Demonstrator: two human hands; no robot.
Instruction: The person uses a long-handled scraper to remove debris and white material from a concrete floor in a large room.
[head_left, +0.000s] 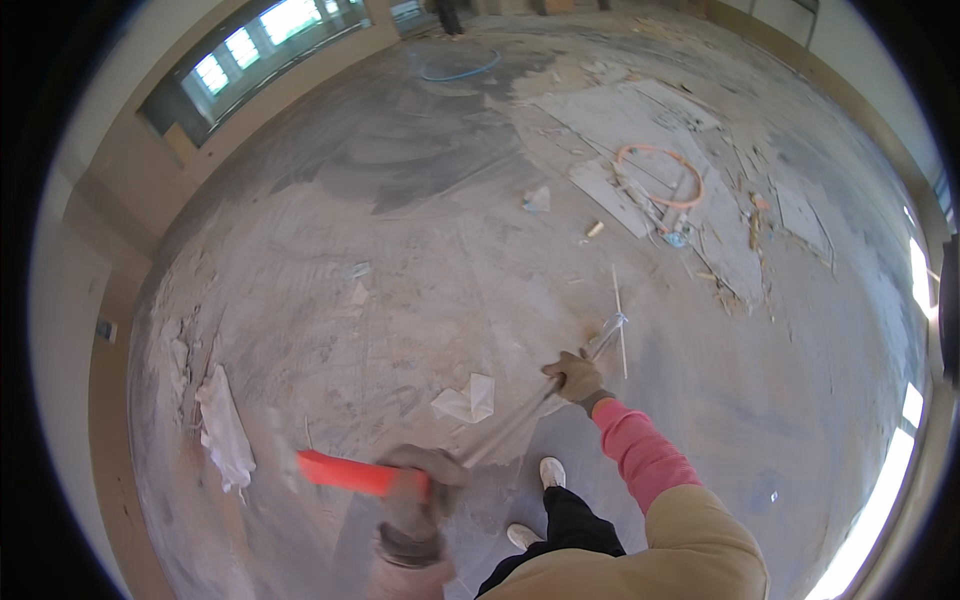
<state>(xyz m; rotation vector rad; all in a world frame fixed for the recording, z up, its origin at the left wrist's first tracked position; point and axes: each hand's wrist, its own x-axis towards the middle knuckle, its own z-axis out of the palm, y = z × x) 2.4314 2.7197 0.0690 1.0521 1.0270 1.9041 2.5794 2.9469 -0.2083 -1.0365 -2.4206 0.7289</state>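
My right hand (576, 376), in a grey-brown work glove, is closed around a thin grey pole (510, 433). At the pole's far end a narrow white crossbar (620, 322) lies across it, close to the floor. My left hand (420, 480), gloved too and blurred, is shut at the pole's near end. A flat red piece (345, 474) sticks out to the left from that hand; I cannot tell whether it belongs to the pole. Between the hands, just beyond the pole, a crumpled white sheet (469, 399) lies on the dusty floor (420, 315).
Ahead on the right, an orange hose (686, 199) lies coiled on pale boards (600, 195) among debris. A white cloth or sheet (225, 435) lies at left. A blue hose (465, 75) and a person's legs (448, 16) are at the back. Walls curve around both sides.
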